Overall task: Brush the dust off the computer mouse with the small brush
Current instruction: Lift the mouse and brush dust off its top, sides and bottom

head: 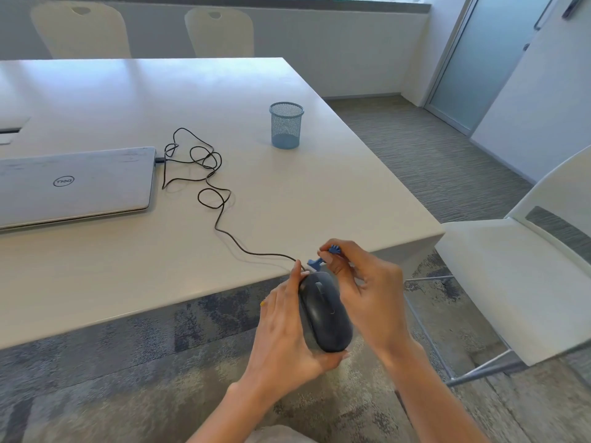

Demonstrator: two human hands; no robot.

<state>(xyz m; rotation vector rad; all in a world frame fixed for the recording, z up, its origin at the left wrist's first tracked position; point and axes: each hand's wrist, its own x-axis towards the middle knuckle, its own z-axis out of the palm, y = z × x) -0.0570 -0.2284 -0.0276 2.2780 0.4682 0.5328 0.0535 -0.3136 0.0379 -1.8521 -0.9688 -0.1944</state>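
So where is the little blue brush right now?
The brush is pinched in the right hand, low and right of middle in the head view, at the front tip of the mouse that the left hand holds by the table edge.

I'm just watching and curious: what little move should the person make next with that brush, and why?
Probably sweep the small blue brush along the mouse from its front end toward the back. The left hand holds the mouse off the table edge, top up, and the right hand pinches the brush right at the front, where the cable enters, so a stroke can start there.
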